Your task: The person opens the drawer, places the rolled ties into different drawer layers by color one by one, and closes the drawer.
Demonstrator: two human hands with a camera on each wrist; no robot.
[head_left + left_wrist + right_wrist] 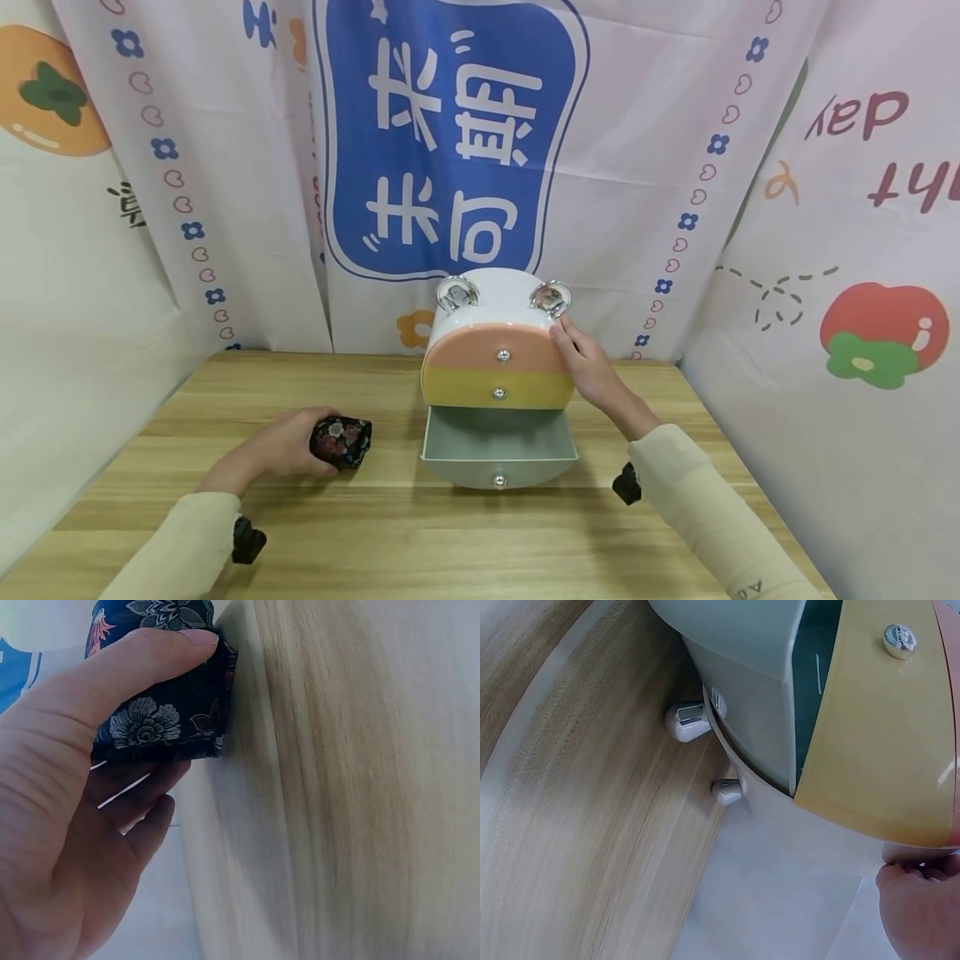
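Observation:
A small black pouch of floral brocade (341, 442) is gripped in my left hand (294, 446), just above or on the table at the left. In the left wrist view my thumb lies across the front of the pouch (146, 720), and the fingers go behind it. A rounded mini drawer cabinet (498, 358) with silver ears and knobs stands at the centre back. Its bottom green drawer (500, 472) is pulled out, while the orange and yellow ones are closed. My right hand (596, 371) holds the cabinet's upper right side, below the ear; some fingers are hidden.
The wooden table (360, 542) carries the cabinet, which stands on silver feet (726, 792). Printed cloth (630, 108) hangs behind the table, with more cloth at both sides. A black wrist device (247, 540) sits at the left cuff.

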